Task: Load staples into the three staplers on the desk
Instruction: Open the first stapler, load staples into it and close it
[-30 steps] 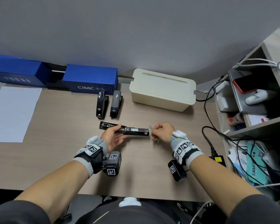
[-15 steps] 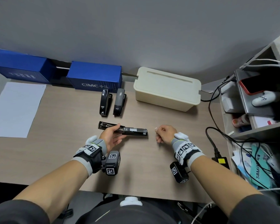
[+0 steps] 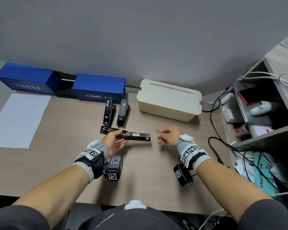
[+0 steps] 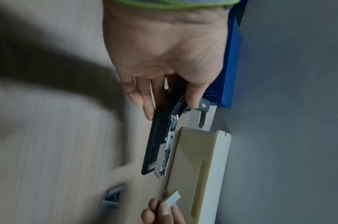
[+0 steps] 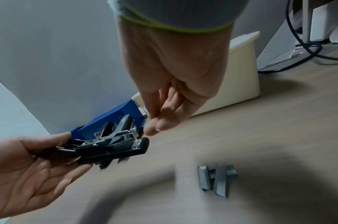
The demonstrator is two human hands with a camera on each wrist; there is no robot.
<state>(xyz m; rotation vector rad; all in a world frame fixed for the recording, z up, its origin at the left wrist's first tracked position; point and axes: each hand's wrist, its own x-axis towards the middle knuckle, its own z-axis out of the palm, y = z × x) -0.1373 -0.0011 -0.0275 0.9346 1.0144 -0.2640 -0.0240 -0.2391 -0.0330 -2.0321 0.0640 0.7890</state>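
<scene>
My left hand [image 3: 120, 137] grips an opened black stapler [image 3: 133, 135] around its middle, a little above the desk, with its metal staple channel [image 4: 167, 150] exposed. To its right, my right hand [image 3: 159, 134] pinches a short silver staple strip [image 3: 158, 131] between thumb and fingers, a small gap from the stapler's front end [image 5: 139, 145]. More loose staple strips [image 3: 164, 148] lie on the desk under the right hand, also visible in the right wrist view [image 5: 216, 178]. Two closed staplers, one black [image 3: 108, 114] and one grey [image 3: 122, 114], lie side by side behind.
A cream box [image 3: 169, 101] stands behind the right hand, blue boxes [image 3: 98, 88] along the wall. White paper [image 3: 18, 120] lies at the left. A shelf [image 3: 263, 135] with cables and clutter borders the desk's right side.
My right hand went down to the staple pile and has come back up pinching a strip, nearer the stapler's front. The left hand keeps its hold on the opened stapler.
</scene>
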